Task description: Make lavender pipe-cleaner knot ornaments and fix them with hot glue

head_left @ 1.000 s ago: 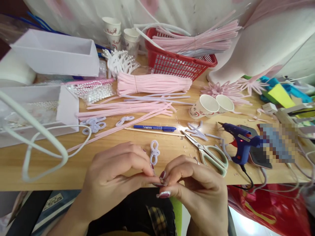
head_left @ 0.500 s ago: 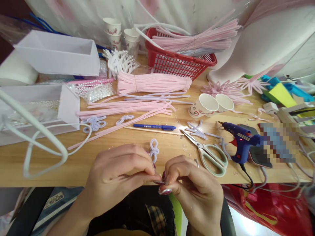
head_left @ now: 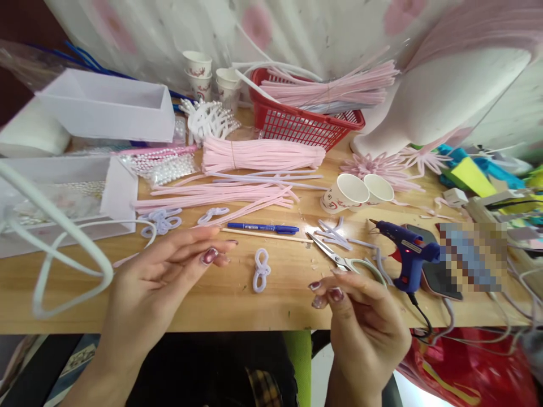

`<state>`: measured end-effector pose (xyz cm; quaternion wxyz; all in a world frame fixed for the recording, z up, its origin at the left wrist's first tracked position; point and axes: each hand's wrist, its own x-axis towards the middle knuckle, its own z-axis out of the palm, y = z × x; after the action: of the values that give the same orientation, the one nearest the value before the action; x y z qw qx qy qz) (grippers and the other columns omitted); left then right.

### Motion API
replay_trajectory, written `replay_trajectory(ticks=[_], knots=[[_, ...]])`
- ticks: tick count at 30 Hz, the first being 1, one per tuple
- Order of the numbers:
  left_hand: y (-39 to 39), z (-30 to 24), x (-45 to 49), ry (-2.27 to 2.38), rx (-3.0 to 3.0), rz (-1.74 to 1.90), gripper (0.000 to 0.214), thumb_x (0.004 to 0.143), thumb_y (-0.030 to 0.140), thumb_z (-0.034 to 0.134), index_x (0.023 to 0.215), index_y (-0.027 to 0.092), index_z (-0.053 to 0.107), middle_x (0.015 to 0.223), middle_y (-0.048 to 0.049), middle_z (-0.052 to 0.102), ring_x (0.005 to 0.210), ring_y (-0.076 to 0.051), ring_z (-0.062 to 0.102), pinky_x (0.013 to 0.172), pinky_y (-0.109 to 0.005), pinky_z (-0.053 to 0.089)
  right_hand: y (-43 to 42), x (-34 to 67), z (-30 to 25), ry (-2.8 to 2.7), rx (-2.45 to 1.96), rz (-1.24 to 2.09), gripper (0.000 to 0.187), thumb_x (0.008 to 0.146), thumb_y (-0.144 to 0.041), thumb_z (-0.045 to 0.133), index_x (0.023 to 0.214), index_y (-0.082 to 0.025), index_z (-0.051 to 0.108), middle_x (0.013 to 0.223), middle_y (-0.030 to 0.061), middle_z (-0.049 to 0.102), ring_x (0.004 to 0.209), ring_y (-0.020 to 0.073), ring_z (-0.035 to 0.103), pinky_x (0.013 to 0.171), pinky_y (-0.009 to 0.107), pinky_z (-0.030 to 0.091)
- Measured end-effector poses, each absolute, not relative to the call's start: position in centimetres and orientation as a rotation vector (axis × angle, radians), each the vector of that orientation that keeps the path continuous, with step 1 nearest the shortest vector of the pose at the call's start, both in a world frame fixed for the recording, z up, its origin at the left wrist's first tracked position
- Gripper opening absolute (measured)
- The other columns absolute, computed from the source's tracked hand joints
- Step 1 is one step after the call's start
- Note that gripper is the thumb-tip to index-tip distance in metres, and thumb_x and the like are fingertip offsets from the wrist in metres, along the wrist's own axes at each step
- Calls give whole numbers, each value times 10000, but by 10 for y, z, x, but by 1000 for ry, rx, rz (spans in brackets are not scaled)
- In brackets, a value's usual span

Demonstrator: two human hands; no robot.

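Note:
Over the table's left front, my left hand [head_left: 155, 288] is open, its fingers stretched out loosely and the thumb lying near them. Nothing shows in it. My right hand [head_left: 365, 322] hovers near the front edge with half-bent fingers, thumb close to the fingertips, and no object visible between them. On the table between both hands lies a small looped pale lilac pipe-cleaner piece [head_left: 262, 270]. Just beyond my right hand are scissors [head_left: 335, 257], their handles partly hidden by it. A blue pen [head_left: 263, 228] and a thin wooden stick [head_left: 271, 234] lie farther back.
A blue glue gun [head_left: 407, 254] with a lit red light stands at right, its cord hanging over the edge. Paper cups [head_left: 345, 192], pink pipe cleaners [head_left: 263, 154] and a red basket [head_left: 297, 127] lie behind. A white bent stand [head_left: 80, 232] juts in at left.
My hands, which met at the fingertips over the table edge, have moved apart to left and right. The lilac looped piece between them is now fully visible.

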<state>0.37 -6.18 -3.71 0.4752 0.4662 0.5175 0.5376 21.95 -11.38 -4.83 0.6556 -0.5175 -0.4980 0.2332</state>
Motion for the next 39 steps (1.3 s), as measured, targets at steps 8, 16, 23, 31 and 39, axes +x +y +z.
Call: replay_trajectory(ticks=[8, 16, 23, 31, 39], knots=[[-57, -48, -6, 1211, 1917, 1196, 116, 819, 250, 816, 903, 320, 778, 846, 56, 797, 854, -208, 756, 993, -415, 574, -106, 234, -51, -1243, -1400, 521, 215, 932, -193, 699, 1137, -247, 732, 485, -100, 531, 376, 97, 481, 432, 240, 440], [-45, -63, 18, 1116, 2366, 947, 240, 906, 194, 720, 1138, 202, 777, 1250, -156, 680, 1192, -366, 602, 1043, -666, 445, -94, 223, -54, -1796, -1462, 546, 199, 971, -112, 589, 1032, -231, 737, 957, 60, 734, 934, 223, 664, 813, 361, 545], [-43, -67, 26, 1194, 2396, 910, 204, 898, 174, 715, 1079, 208, 804, 1236, -162, 697, 1165, -377, 601, 1007, -698, 454, -95, 214, -62, -1788, -1557, 582, 164, 977, -125, 596, 1011, -196, 741, 923, 72, 700, 893, 240, 593, 792, 397, 515], [-43, -70, 26, 1245, 2391, 868, 186, 864, 191, 760, 1042, 208, 813, 1295, -166, 686, 1226, -401, 565, 1033, -705, 424, -93, 213, -65, -1740, -1564, 605, 146, 967, -126, 610, 983, -194, 738, 908, 70, 707, 869, 245, 592, 771, 411, 489], [-44, -71, 26, 1260, 2375, 864, 182, 891, 206, 730, 1057, 223, 804, 1310, -145, 684, 1235, -383, 565, 1059, -688, 415, -94, 214, -65, -1677, -1560, 692, 169, 967, -122, 604, 1003, -224, 733, 940, 55, 693, 899, 231, 605, 784, 385, 485]])
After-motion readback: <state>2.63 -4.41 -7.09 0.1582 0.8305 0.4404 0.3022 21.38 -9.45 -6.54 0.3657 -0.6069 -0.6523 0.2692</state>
